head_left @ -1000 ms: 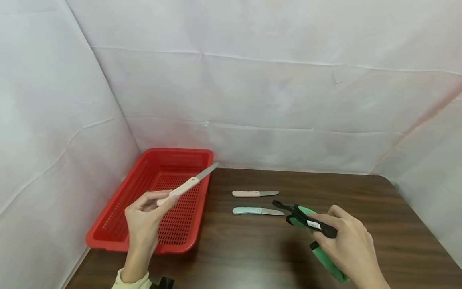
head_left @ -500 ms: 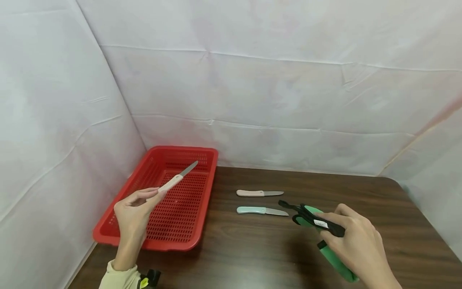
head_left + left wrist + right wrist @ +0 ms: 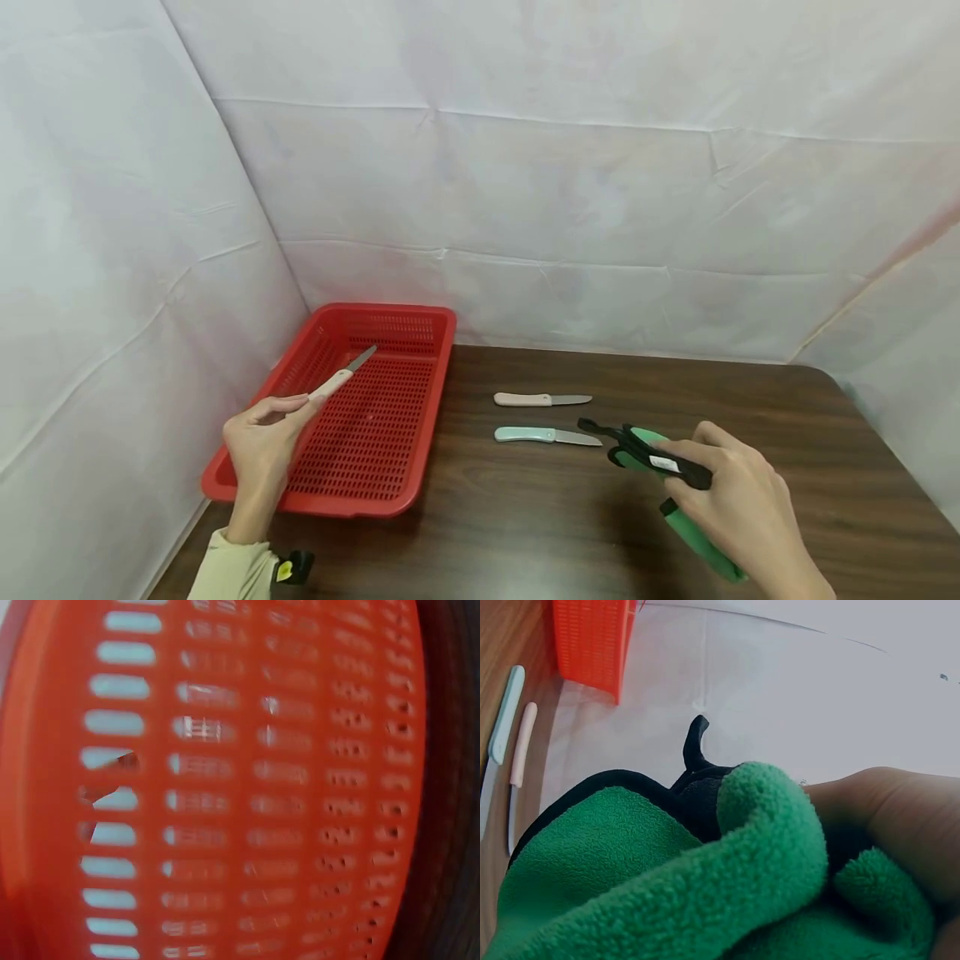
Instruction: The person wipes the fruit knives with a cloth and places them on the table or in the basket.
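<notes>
Above the red plastic basket (image 3: pixel 417 450), my left hand (image 3: pixel 258 446) pinches the end of a pale pink knife handle (image 3: pixel 328 385) between fingers and thumb. The knife's blade points up and away toward the basket's back. My right hand (image 3: pixel 738 500) grips a folded green towel (image 3: pixel 701 542) with black edging and a black loop, held over the right of the table. In the right wrist view the green towel (image 3: pixel 667 900) looks fluffy and covers much of the hand. The perforated basket (image 3: pixel 157 780) fills the left wrist view, with hand and knife out of sight there.
A knife with a pink handle (image 3: pixel 522 400) and one with a mint handle (image 3: pixel 524 434) lie on the brown table (image 3: pixel 510 517) between basket and towel, blades to the right. White sheeting (image 3: pixel 555 200) hangs behind and along both sides.
My left hand has carried the knife leftward, from near the basket's right rim to over its middle. The right hand holds the towel nearly still; the view has shifted slightly.
</notes>
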Demonstrator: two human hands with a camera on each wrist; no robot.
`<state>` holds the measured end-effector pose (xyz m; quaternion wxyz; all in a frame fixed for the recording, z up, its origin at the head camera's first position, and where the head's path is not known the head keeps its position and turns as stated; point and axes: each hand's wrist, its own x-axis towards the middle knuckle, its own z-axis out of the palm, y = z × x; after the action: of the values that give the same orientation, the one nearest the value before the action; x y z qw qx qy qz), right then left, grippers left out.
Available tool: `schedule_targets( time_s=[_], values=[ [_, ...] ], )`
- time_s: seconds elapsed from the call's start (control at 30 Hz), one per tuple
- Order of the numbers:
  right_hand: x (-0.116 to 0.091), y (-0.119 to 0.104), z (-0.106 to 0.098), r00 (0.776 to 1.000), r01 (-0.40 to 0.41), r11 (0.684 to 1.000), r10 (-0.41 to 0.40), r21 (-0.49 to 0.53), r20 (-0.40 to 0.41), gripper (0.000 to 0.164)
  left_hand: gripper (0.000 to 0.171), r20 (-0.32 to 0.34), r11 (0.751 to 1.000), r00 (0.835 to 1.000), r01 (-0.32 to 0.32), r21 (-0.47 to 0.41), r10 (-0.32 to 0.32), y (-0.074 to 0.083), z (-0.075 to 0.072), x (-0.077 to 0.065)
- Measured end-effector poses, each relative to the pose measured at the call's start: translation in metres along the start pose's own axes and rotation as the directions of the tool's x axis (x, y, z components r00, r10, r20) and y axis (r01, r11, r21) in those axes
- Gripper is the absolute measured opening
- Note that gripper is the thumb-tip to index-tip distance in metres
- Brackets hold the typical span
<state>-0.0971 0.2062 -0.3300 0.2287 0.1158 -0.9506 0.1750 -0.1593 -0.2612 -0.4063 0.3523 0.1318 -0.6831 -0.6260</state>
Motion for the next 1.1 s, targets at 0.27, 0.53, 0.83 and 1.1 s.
schedule_targets(
  time_s=[0.27,0.53,0.83,1.1],
  values=[
    [-0.001,-0.004,0.004,1.000,0.007,1.000,-0.007,-0.003,0.019,0.030,0.024,0.002,0.940,0.998,-0.055,0.336,0.057,-0.010,-0.005,0.008],
    [-0.001,-0.005,0.004,1.000,0.007,1.000,-0.007,-0.015,0.025,0.029,0.022,0.122,0.803,0.992,-0.077,0.591,0.005,-0.015,-0.007,0.015],
    [-0.001,-0.004,0.003,0.999,0.014,1.000,-0.013,-0.019,0.029,0.028,0.041,0.264,0.692,0.965,-0.188,0.697,-0.004,-0.016,-0.007,0.018],
    [-0.002,-0.002,0.002,0.999,-0.007,1.000,0.009,-0.030,0.052,0.029,0.048,0.338,0.623,0.941,-0.256,0.739,-0.014,-0.018,-0.009,0.021]
  ],
)
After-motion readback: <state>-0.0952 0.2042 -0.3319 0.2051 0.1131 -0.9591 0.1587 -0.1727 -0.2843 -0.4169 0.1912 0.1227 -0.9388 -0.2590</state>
